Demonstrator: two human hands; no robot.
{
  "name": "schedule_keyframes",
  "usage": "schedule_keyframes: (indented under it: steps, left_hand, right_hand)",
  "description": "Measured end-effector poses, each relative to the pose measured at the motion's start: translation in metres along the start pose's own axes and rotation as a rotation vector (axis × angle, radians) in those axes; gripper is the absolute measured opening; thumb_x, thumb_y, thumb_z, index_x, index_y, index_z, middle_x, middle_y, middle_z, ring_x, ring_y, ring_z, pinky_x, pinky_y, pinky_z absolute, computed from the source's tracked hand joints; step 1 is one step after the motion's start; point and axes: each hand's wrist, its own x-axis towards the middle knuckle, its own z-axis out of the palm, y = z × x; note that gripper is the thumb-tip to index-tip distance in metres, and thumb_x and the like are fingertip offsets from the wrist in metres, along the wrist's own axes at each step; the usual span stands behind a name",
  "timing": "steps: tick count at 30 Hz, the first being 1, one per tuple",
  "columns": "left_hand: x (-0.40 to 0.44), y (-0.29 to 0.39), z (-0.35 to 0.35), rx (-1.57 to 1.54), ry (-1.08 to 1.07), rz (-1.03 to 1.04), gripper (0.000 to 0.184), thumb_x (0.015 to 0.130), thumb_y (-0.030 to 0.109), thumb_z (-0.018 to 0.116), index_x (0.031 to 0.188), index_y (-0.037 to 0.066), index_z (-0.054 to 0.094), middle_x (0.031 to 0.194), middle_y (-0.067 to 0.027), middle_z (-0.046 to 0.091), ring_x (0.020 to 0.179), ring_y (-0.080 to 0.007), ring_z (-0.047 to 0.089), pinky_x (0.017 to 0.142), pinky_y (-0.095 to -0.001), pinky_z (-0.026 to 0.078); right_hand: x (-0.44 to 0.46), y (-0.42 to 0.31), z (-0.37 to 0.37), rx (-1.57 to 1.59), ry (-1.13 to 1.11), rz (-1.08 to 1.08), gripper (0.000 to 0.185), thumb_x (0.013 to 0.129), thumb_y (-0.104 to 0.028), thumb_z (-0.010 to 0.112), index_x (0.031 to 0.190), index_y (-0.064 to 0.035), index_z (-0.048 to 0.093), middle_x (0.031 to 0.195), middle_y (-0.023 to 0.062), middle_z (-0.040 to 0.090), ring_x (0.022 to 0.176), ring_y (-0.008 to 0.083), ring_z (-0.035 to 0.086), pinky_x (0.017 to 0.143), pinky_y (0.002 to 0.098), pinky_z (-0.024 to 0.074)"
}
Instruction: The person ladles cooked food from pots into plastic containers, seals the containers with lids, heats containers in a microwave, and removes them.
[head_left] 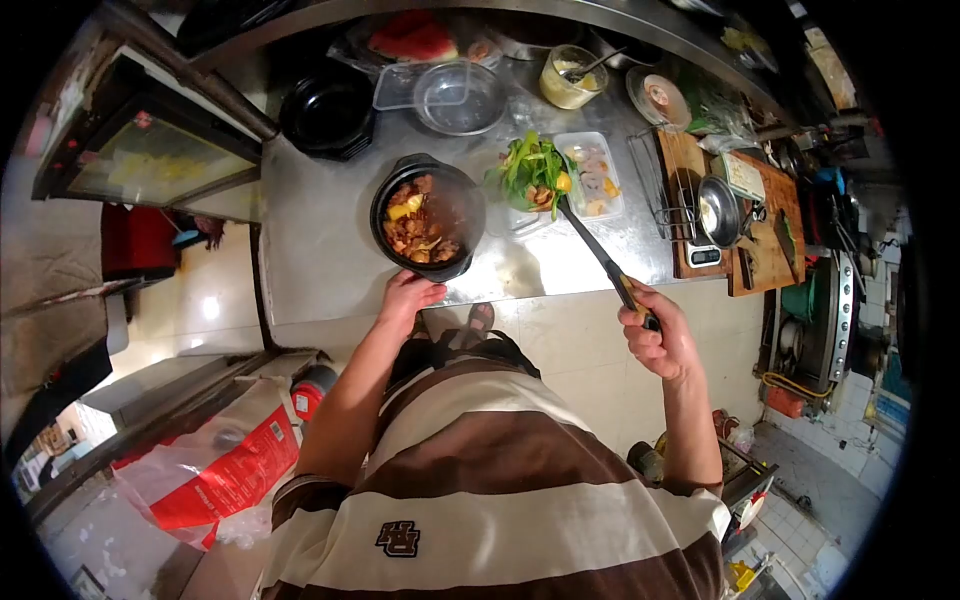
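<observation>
My left hand (408, 298) is at the near side of a black pot (470, 205), its fingers closed along the edge by the table's front. Steaming chunks of browned meat (420, 225) with yellow pieces fill much of the pot. In my right hand (660, 335) is the grip of a cooking utensil (598, 248) with a long black handle and yellow on the grip. Leafy greens (530, 172), with a yellow piece and some brown food, hide its far end. They are over a clear plastic container (505, 215), beside another container (600, 150) of pale food pieces.
Stacked black bowls (325, 110) and a clear round tub (460, 100) stand at the back. A jar (572, 80) holds a spoon. Wooden boards (760, 225) lie on the right with a metal strainer (718, 210). A metal shelf edge (490, 8) crosses the back.
</observation>
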Motion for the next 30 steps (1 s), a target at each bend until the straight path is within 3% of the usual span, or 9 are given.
schedule_keyframes:
  steps: [6,7,10,11,20,23,26,27,30]
  left_hand:
    - [0.000,0.000,0.001,-0.015,0.002,0.008,0.017,0.083,0.005,0.059,0.099,0.000,0.056,0.090,-0.0121,0.064,0.076,-0.0216,0.065,0.071,-0.0334,0.056]
    - [0.000,0.000,0.001,-0.019,-0.001,0.009,0.017,0.083,0.004,0.059,0.099,0.000,0.056,0.090,-0.0121,0.064,0.076,-0.0217,0.065,0.071,-0.0333,0.056]
    - [0.002,-0.001,0.000,-0.020,-0.005,0.013,0.018,0.083,0.005,0.059,0.099,0.000,0.056,0.091,-0.0122,0.064,0.077,-0.0221,0.065,0.072,-0.0332,0.056]
    - [0.003,-0.002,-0.001,-0.011,-0.005,0.011,0.018,0.083,0.005,0.059,0.100,0.000,0.056,0.091,-0.0123,0.064,0.078,-0.0223,0.065,0.072,-0.0332,0.055]
    - [-0.004,0.003,0.004,-0.021,-0.019,-0.004,0.022,0.084,0.010,0.060,0.103,-0.001,0.055,0.096,-0.0135,0.064,0.091,-0.0251,0.064,0.081,-0.0342,0.052]
    - [-0.005,0.003,0.002,-0.041,-0.044,0.009,0.022,0.085,0.011,0.060,0.103,0.000,0.055,0.098,-0.0135,0.064,0.091,-0.0256,0.064,0.082,-0.0348,0.052]
    - [-0.005,0.002,-0.001,-0.047,-0.052,0.008,0.021,0.085,0.010,0.059,0.103,0.000,0.056,0.098,-0.0138,0.064,0.091,-0.0262,0.064,0.081,-0.0348,0.052]
    - [-0.004,0.001,-0.001,-0.049,-0.049,0.004,0.021,0.085,0.010,0.059,0.103,0.000,0.056,0.098,-0.0137,0.064,0.091,-0.0262,0.064,0.081,-0.0350,0.052]
    - [-0.006,0.000,-0.005,-0.048,-0.057,-0.008,0.022,0.086,0.009,0.057,0.106,0.000,0.054,0.101,-0.0144,0.063,0.092,-0.0265,0.063,0.083,-0.0366,0.052]
  right_hand:
    - [0.031,0.013,0.020,-0.536,0.165,-0.117,0.038,0.089,-0.013,0.046,0.126,-0.0059,0.046,0.068,0.0028,0.046,0.045,0.0049,0.036,0.034,0.0185,0.0210]
    - [0.041,0.018,0.015,-0.694,0.210,-0.143,0.040,0.088,-0.015,0.047,0.127,-0.0033,0.046,0.067,0.0086,0.053,0.046,0.0138,0.047,0.036,0.0254,0.0319]
    - [0.059,0.047,0.005,-1.312,0.285,-0.464,0.045,0.091,-0.016,0.046,0.133,-0.0008,0.037,0.072,0.0106,0.057,0.049,0.0178,0.053,0.044,0.0293,0.0423]
    - [0.059,0.053,0.009,-1.607,0.343,-0.766,0.046,0.089,-0.012,0.045,0.131,0.0013,0.036,0.077,0.0302,0.058,0.067,0.0436,0.060,0.061,0.0486,0.0475]
    - [0.054,0.068,0.004,-1.562,0.415,-0.743,0.050,0.090,-0.013,0.045,0.136,-0.0036,0.029,0.091,0.0291,0.060,0.082,0.0438,0.060,0.071,0.0488,0.0472]
    - [0.041,0.067,0.014,-1.328,0.327,-0.527,0.050,0.090,-0.013,0.046,0.137,-0.0071,0.030,0.095,0.0271,0.060,0.086,0.0425,0.059,0.075,0.0463,0.0472]
    - [0.045,0.074,0.019,-1.429,0.143,-0.674,0.051,0.090,-0.012,0.048,0.138,-0.0084,0.031,0.102,0.0263,0.058,0.090,0.0418,0.058,0.076,0.0445,0.0475]
    - [0.052,0.078,0.019,-1.555,0.111,-0.830,0.053,0.089,-0.010,0.050,0.138,-0.0079,0.030,0.100,0.0248,0.058,0.085,0.0405,0.059,0.072,0.0446,0.0481]
    - [0.066,0.086,0.024,-1.700,0.070,-0.895,0.054,0.088,-0.010,0.051,0.138,-0.0070,0.031,0.092,0.0223,0.057,0.076,0.0389,0.058,0.066,0.0448,0.0482]
